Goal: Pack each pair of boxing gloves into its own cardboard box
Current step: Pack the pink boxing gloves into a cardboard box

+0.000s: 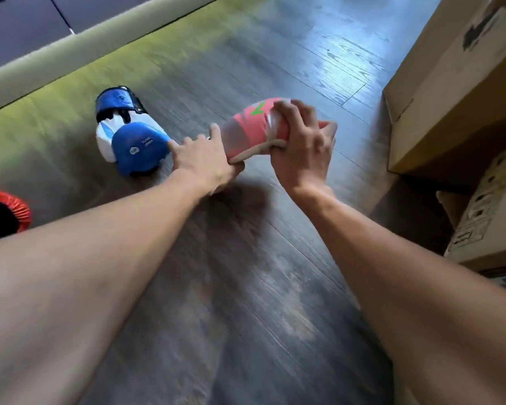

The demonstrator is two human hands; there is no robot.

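Observation:
A pink boxing glove (246, 130) with a green mark is lifted just above the wooden floor at the centre. My right hand (303, 147) grips its right end, fingers curled over the top. My left hand (205, 159) holds its lower left end from beneath, thumb under the pale edge. A blue and white boxing glove (129, 135) lies on the floor just left of my left hand. A cardboard box (456, 92) stands at the right, with a second cardboard box (488, 217) below it. The image is blurred by motion.
A red and black glove (3, 214) shows at the left edge, partly cut off. A pale skirting board (70, 51) runs along the wall at the back left. Dark wooden floor (246, 287) stretches between my arms.

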